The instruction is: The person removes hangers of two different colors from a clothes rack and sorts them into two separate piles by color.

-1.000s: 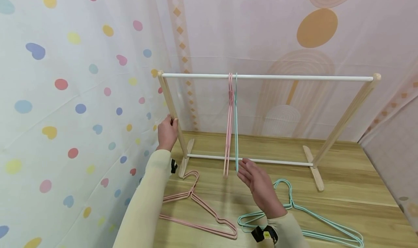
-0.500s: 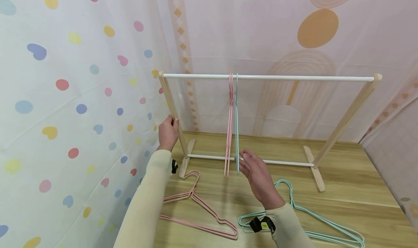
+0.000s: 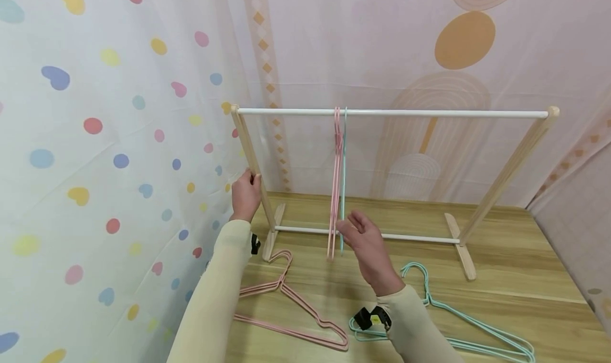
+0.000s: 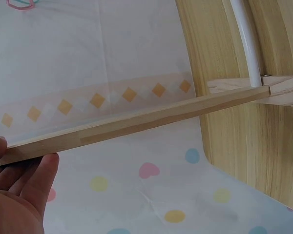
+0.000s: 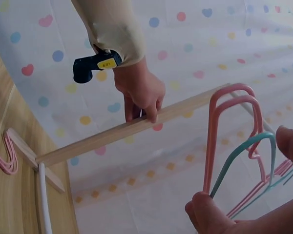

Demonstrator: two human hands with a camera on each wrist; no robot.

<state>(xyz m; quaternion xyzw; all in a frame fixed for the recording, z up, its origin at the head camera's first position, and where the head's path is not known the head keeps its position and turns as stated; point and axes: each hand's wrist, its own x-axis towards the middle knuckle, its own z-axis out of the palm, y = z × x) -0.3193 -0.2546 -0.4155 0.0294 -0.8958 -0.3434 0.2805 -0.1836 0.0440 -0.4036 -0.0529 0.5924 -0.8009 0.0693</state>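
I see the left hand [image 3: 246, 196] gripping a wooden post [image 3: 245, 140], the right hand [image 3: 368, 252] loose-fingered at the lower end of a hung teal hanger [image 3: 343, 177]. Pink hangers [image 3: 334, 193] hang just beside it on the white rail [image 3: 429, 113]; more lie on the table [image 3: 520, 267].

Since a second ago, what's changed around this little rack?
The right hand has moved up and left, and the lower end of the hanging green hanger has swung slightly left, toward the hanging pink hangers. The left hand still grips the wooden post; the pink hangers and green hangers on the table lie unmoved.
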